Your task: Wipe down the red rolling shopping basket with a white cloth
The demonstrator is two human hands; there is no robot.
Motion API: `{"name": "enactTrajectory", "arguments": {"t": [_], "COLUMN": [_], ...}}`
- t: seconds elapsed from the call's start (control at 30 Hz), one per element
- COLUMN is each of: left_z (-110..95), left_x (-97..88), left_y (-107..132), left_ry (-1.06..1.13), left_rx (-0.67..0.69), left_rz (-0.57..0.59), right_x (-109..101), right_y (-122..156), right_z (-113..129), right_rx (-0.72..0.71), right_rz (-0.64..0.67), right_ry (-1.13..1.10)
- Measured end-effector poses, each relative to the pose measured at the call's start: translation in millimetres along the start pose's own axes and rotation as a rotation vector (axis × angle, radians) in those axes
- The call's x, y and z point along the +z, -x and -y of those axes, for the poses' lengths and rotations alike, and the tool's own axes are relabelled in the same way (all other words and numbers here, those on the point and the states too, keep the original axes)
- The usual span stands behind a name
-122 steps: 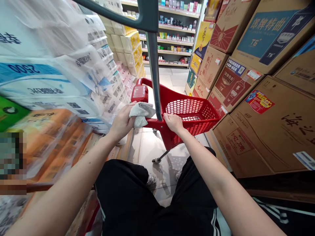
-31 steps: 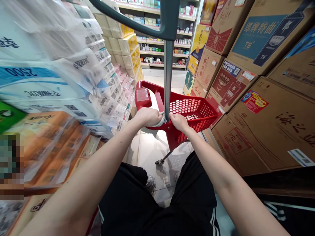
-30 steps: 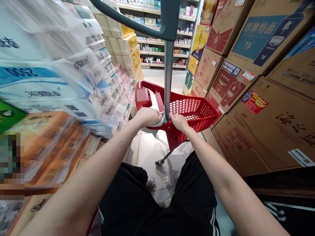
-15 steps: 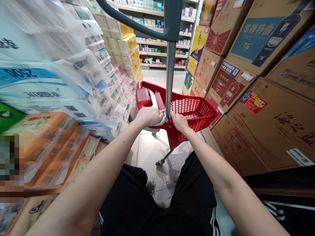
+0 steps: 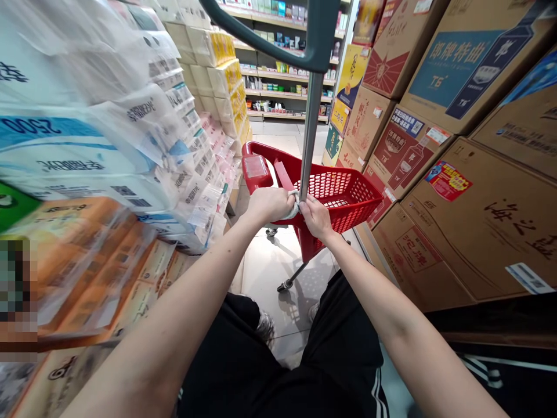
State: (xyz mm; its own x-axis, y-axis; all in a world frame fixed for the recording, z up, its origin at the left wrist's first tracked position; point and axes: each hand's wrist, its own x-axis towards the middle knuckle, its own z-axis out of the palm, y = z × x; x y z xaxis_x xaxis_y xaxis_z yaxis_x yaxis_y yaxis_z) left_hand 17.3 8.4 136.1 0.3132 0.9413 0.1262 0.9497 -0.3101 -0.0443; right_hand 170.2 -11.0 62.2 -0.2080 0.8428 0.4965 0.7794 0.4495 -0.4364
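Note:
A red plastic shopping cart [image 5: 343, 194] stands on the tiled floor in front of me, with a grey metal handle pole [image 5: 310, 133] rising from its near rim. My left hand [image 5: 270, 205] is closed around a grey-white cloth [image 5: 295, 204] pressed against the rim at the pole's base. Just right of the pole, my right hand [image 5: 316, 216] grips the cart's near rim. The basket looks empty.
Stacked packs of tissue paper [image 5: 108, 145] line the aisle's left side. Tall cardboard cartons [image 5: 456, 174] line the right. Shelves of small goods [image 5: 282, 87] stand at the far end. My legs in black shorts [image 5: 282, 360] are below.
My left hand moved the cloth rightward along the rim, from open view to bunched against the pole. The cart and pole shifted slightly right and farther away.

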Motion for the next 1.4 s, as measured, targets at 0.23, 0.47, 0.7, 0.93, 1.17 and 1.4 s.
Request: {"name": "enactTrajectory", "arguments": {"t": [0.23,0.47,0.7,0.93,1.17,1.4], "left_z": [3,7,33,51,45,37], "left_x": [5.5,12.2,12.9,15.7,20.6,20.8], "left_y": [1,23,21,35,40,40], "left_ry": [0.019,0.092,0.108,0.249,0.271,0.259], "left_rx": [0.027,-0.060,0.011,0.212,0.136,0.072], "left_rz": [-0.131,-0.410,-0.379,-0.444,-0.472,-0.494], "right_x": [3,9,14,17,8,12], "right_y": [-10,-8,-12,-7,-10,-19], "right_z": [4,-1,7,15,23,31], "right_rx": [0.092,0.052,-0.016,-0.007,0.076,0.215], "right_rz": [0.019,-0.002,0.004,-0.014,0.109,0.157], "right_ry": [0.074,0.113,0.050,0.113,0.138,0.146]}}
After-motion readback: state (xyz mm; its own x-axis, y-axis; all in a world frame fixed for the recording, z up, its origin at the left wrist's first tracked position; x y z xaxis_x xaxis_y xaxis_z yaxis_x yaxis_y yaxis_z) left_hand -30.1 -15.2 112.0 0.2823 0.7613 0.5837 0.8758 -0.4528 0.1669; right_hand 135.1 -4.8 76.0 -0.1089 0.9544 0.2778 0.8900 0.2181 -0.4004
